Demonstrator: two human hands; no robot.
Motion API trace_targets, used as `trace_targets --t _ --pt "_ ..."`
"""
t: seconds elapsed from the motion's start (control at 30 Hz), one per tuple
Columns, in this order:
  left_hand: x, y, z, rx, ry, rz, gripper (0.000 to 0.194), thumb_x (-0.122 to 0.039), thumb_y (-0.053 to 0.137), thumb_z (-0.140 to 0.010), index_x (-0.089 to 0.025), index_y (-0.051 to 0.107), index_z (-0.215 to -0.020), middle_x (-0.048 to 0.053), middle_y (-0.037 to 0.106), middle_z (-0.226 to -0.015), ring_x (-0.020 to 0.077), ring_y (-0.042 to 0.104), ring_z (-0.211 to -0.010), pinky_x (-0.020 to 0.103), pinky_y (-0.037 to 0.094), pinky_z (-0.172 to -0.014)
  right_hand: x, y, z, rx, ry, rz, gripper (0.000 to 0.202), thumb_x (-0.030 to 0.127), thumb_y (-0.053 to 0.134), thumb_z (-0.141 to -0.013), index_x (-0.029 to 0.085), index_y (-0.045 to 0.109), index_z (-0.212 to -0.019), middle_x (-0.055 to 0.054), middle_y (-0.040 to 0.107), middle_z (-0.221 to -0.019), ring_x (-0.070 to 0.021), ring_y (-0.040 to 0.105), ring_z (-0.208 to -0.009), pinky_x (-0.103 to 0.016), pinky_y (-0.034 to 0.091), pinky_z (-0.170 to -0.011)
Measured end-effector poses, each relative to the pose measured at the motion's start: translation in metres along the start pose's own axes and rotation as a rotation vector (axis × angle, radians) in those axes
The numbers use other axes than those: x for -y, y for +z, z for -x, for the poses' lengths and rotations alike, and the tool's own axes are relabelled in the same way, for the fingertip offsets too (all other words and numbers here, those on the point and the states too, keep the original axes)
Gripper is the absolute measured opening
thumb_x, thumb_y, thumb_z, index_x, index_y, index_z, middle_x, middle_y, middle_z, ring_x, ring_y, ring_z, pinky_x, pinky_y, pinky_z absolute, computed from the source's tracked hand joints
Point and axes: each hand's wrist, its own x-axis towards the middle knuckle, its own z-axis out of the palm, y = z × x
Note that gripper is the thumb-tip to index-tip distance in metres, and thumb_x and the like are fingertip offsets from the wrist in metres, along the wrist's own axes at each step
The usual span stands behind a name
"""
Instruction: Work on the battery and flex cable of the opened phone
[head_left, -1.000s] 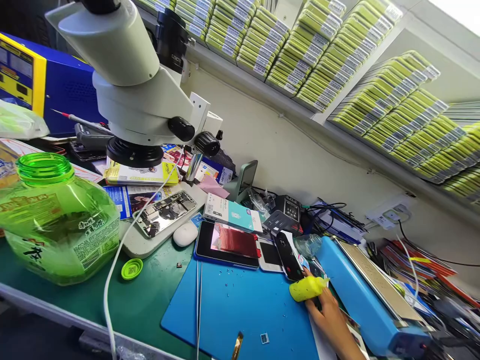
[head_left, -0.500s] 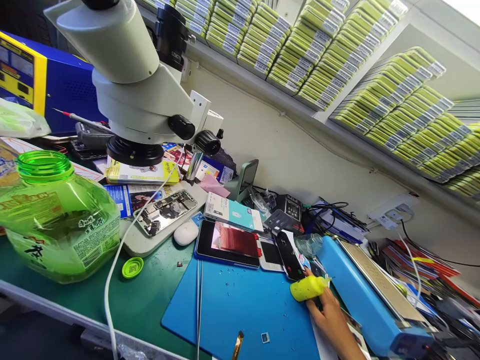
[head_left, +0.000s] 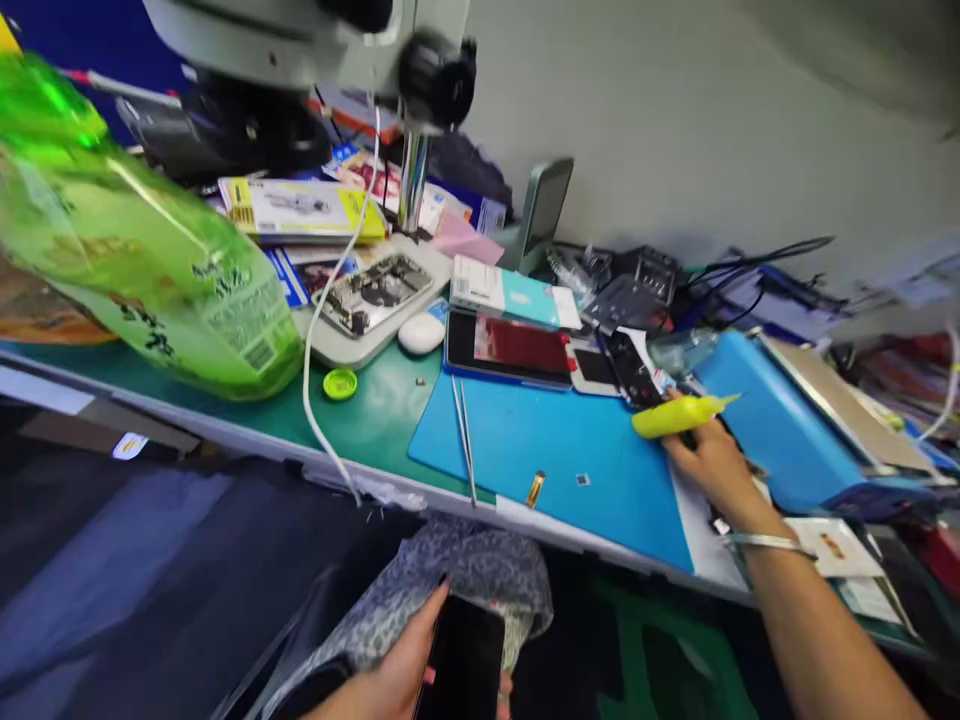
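At the bottom of the view, my left hand (head_left: 409, 645) is closed around a phone (head_left: 466, 655) with a dark screen, held in front of the table edge. My right hand (head_left: 712, 465) reaches to the right side of the blue mat (head_left: 517, 420). Its fingers are bent round a yellow squeeze bottle (head_left: 675, 415), which lies sideways with its thin nozzle pointing right. Part of those fingers is hidden behind the bottle. Just beyond them is a black phone part (head_left: 630, 370). Tweezers (head_left: 463, 430), a gold flex cable (head_left: 535, 489) and a small metal piece (head_left: 583, 480) lie on the mat.
A large green bottle (head_left: 172, 270) stands at left, near a microscope (head_left: 300, 50). An opened phone (head_left: 382, 290) rests on the microscope base. Behind the mat lie a tablet-like device (head_left: 457, 345) and a box (head_left: 517, 295). A blue machine (head_left: 780, 430) is at right.
The view has tipped downward, so the shelves are out of sight. My left hand with the phone has come into view at the bottom. My right hand stays at the yellow squeeze bottle.
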Motion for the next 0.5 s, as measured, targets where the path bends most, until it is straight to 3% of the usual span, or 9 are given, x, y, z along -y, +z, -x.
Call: trace_targets --t 0.13,0.27,0.4,0.5 --pt "0.007 -0.022 -0.012 0.065 -0.072 -0.025 0.080 -0.077 0.033 -0.084 -0.006 0.066 -0.099 0.015 0.070 -0.090 0.0221 0.068 -0.081 0.034 0.053 -0.073 0.002 0.004 -0.004 0.121 0.095 -0.041 0.030 0.030 0.060 -0.094 0.022 0.059 -0.123 -0.009 0.054 -0.135 -0.0287 0.053 -0.120 -0.053 0.045 -0.100" --pt "0.007 -0.028 -0.013 0.107 -0.084 -0.068 0.097 -0.084 0.024 -0.079 0.002 0.070 -0.089 0.023 0.071 -0.083 0.0275 0.069 -0.075 0.034 0.053 -0.070 0.005 -0.002 -0.004 0.149 0.212 -0.079 0.028 0.029 0.059 -0.095 0.023 0.059 -0.122 -0.009 0.053 -0.135 -0.0280 0.053 -0.119 -0.052 0.044 -0.101" --pt "0.008 -0.017 -0.009 0.094 -0.046 -0.079 0.085 -0.079 0.028 -0.083 -0.004 0.068 -0.094 0.015 0.070 -0.081 0.0225 0.068 -0.075 0.034 0.053 -0.070 0.009 -0.017 -0.008 0.142 0.237 -0.178 0.032 0.030 0.060 -0.094 0.021 0.057 -0.125 -0.010 0.052 -0.137 -0.0296 0.051 -0.123 -0.054 0.043 -0.102" --pt "0.004 -0.002 -0.003 0.070 0.011 -0.089 0.044 -0.051 0.048 -0.094 -0.013 0.062 -0.109 0.006 0.067 -0.102 0.0202 0.066 -0.088 0.038 0.055 -0.078 0.009 -0.030 -0.017 0.181 0.223 -0.271 0.030 0.031 0.059 -0.095 0.020 0.058 -0.123 -0.010 0.055 -0.134 -0.0281 0.054 -0.119 -0.052 0.045 -0.100"
